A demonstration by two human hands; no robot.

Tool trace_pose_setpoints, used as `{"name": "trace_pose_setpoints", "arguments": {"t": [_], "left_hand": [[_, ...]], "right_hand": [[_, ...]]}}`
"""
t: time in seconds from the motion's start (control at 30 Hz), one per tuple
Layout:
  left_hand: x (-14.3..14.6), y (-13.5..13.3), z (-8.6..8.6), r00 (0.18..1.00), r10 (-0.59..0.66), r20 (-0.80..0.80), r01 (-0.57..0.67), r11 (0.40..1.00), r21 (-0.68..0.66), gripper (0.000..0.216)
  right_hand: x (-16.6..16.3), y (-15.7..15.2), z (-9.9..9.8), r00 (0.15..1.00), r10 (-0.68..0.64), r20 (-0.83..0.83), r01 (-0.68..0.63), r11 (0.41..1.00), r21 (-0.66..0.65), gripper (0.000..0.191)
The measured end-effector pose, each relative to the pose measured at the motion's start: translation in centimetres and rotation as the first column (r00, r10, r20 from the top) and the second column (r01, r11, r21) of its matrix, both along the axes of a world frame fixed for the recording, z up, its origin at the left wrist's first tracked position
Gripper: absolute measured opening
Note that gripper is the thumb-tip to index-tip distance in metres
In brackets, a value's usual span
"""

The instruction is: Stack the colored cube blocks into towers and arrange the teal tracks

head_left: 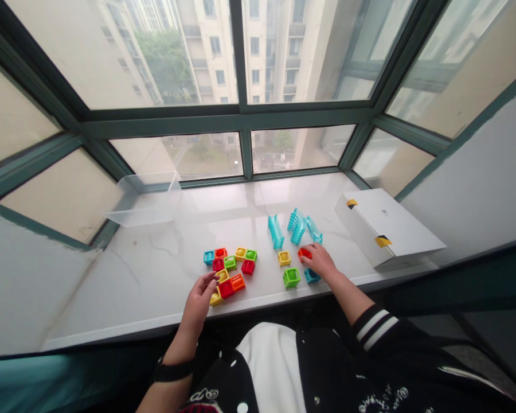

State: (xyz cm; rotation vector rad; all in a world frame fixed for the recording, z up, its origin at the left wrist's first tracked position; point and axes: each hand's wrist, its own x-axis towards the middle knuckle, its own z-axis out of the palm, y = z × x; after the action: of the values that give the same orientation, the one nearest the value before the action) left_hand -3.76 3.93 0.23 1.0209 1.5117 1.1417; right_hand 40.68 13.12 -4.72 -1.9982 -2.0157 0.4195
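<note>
Right hand: right of centre in the frame, the right hand (pixel 320 261) pinched a small red plastic cube block (pixel 303 253) in its fingertips.
Left hand: at lower centre-left, the left hand (pixel 198 299) bent its fingers by a yellow plastic cube block (pixel 222 276); whether it gripped could not be told.
Grouped: multicoloured plastic blocks (pixel 229 263) sat clustered at lower centre.
Apart: a loose yellow block (pixel 284 258), green block (pixel 291 278), blue block (pixel 312 276) and three translucent turquoise plastic pieces (pixel 276 232) lay ungrouped, right of centre.
Look: the red block was glossy, partly covered by fingers.

blocks (pixel 291 277) glossy plastic; track pieces (pixel 276 232) translucent plastic; sill (pixel 155 281) smooth, glossy, marble-like.
</note>
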Motion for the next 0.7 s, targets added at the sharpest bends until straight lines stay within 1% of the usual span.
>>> {"name": "trace_pose_setpoints", "arguments": {"t": [0.1,0.17,0.27,0.33,0.43,0.5,0.6,0.7], "left_hand": [[-0.1,0.0,-0.4,0.994,-0.017,-0.112,0.021,0.999,0.034,0.06],[-0.4,-0.2,-0.7,0.964,-0.032,-0.265,0.056,0.995,0.082,0.052],[-1.0,-0.6,-1.3,0.847,-0.038,-0.53,0.156,0.971,0.181,0.04],[-1.3,-0.8,-1.7,0.763,-0.03,-0.645,0.216,0.953,0.211,0.036],[-1.5,-0.8,-2.7,0.684,-0.047,-0.728,0.267,0.945,0.19,0.037],[-1.5,-0.8,-3.4,0.644,-0.073,-0.761,0.29,0.945,0.155,0.041],[-1.5,-0.9,-4.3,0.581,-0.085,-0.809,0.297,0.948,0.114,0.047],[-1.7,-1.1,-4.4,0.521,-0.08,-0.85,0.296,0.951,0.092,0.047]], "right_hand": [[-0.1,-0.2,0.1,1.0,0.001,0.006,-0.001,1.0,0.024,0.038],[-0.2,-0.5,0.6,1.0,-0.005,0.001,0.004,0.997,0.074,0.039],[-0.6,-1.0,1.9,0.998,0.012,-0.068,0.004,0.974,0.224,0.035],[-1.2,-1.4,3.4,0.989,0.059,-0.136,-0.011,0.944,0.331,0.032],[-2.9,-2.0,6.1,0.965,0.164,-0.206,-0.057,0.893,0.446,0.029],[-4.4,-2.4,8.0,0.94,0.25,-0.234,-0.107,0.865,0.491,0.027],[-7.2,-3.0,10.2,0.884,0.386,-0.263,-0.216,0.837,0.503,0.026],[-10.4,-3.4,11.2,0.824,0.506,-0.254,-0.36,0.815,0.454,0.028]]}}
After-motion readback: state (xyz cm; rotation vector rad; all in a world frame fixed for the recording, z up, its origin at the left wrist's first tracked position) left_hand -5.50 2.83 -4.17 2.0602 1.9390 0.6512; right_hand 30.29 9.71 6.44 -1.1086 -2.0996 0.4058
